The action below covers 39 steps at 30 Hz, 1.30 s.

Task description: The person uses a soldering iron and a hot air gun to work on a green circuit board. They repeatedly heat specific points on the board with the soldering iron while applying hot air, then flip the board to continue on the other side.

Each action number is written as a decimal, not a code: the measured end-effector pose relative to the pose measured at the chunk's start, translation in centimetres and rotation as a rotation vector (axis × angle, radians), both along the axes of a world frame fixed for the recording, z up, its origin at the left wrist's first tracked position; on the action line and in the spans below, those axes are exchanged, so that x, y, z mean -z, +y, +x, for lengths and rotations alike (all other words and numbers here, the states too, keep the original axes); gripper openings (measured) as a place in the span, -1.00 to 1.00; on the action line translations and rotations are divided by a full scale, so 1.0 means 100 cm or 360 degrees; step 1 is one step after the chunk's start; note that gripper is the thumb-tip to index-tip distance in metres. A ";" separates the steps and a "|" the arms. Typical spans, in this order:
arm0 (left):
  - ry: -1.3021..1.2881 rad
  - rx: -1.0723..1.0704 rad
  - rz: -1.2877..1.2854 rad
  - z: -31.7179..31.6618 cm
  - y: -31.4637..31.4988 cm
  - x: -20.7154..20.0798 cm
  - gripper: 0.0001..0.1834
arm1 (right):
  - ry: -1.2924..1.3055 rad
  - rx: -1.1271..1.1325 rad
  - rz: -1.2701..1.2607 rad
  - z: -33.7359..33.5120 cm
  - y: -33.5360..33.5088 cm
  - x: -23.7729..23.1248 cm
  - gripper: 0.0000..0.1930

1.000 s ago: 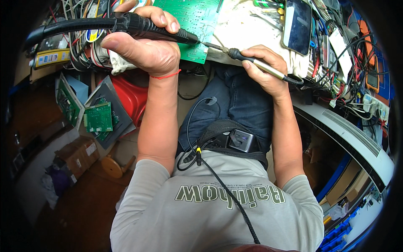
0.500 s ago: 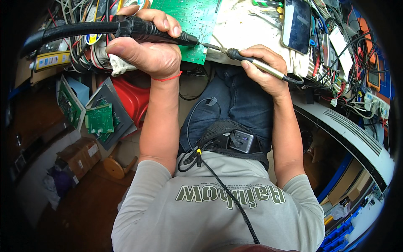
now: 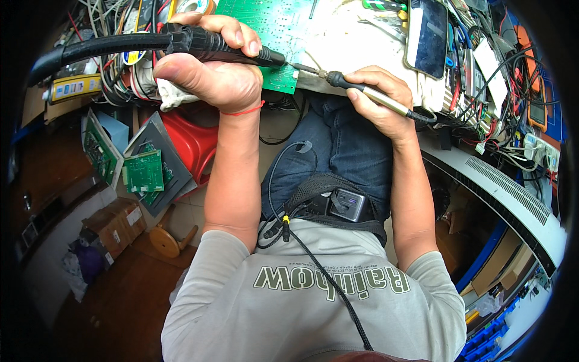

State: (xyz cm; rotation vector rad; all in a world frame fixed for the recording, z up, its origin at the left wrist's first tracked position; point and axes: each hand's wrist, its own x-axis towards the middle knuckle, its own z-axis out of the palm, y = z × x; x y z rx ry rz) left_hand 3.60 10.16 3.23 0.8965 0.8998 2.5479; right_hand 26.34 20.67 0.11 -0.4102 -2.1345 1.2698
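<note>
My left hand (image 3: 226, 75) is closed around a black tapered handpiece (image 3: 208, 47), whose thick ribbed black hose runs off to the left. Its narrow end points right, over the near right corner of a green circuit board (image 3: 271, 30). In my right hand (image 3: 389, 111) is a soldering iron (image 3: 380, 99) with a dark grip, a gold-coloured handle and a cable at its rear. The iron's thin tip points left and nearly meets the handpiece's end; whether they touch, I cannot tell. Tweezers (image 3: 381, 27) lie beyond my right hand on pale cloth (image 3: 332, 45).
A dark-screened phone (image 3: 427, 36) lies at the back right, beside tangled wires (image 3: 467, 78). More cables (image 3: 114, 66) and a yellow box (image 3: 73, 88) crowd the left. Below the bench are a red stool (image 3: 190, 142), loose circuit boards (image 3: 143, 170) and a cardboard box (image 3: 117, 226).
My left forearm has shifted very slightly to the right. Both tools keep nearly the same place over the board's corner.
</note>
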 end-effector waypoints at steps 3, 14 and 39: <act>-0.0045 -0.0042 -0.0022 0.003 0.001 0.000 -0.07 | 0.0004 0.0002 -0.0009 0.000 0.000 0.000 -0.79; -0.0067 -0.0166 -0.0179 0.001 0.005 -0.002 -0.10 | 0.0023 -0.0004 -0.0033 0.001 0.000 0.001 -0.79; 0.1801 0.0249 -0.1166 0.071 -0.081 -0.009 -0.71 | 0.0160 0.0289 -0.0925 0.039 -0.075 -0.154 -0.44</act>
